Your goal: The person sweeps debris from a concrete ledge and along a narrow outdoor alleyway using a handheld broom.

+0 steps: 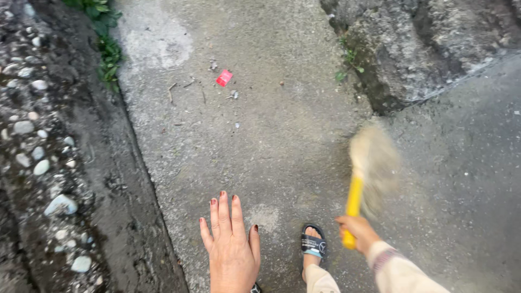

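Observation:
My right hand grips the yellow handle of a broom. Its pale bristle head is blurred above a grey concrete path. My left hand hangs flat over the path, fingers together and nails dark red, holding nothing. Between the hands my foot shows in a black slide sandal. A small red wrapper lies farther up the path, beside a few twigs and bits of litter.
A dark strip studded with pebbles runs along the left edge, with green weeds at the top. A rough stone block rises at the upper right, bordered by darker pavement.

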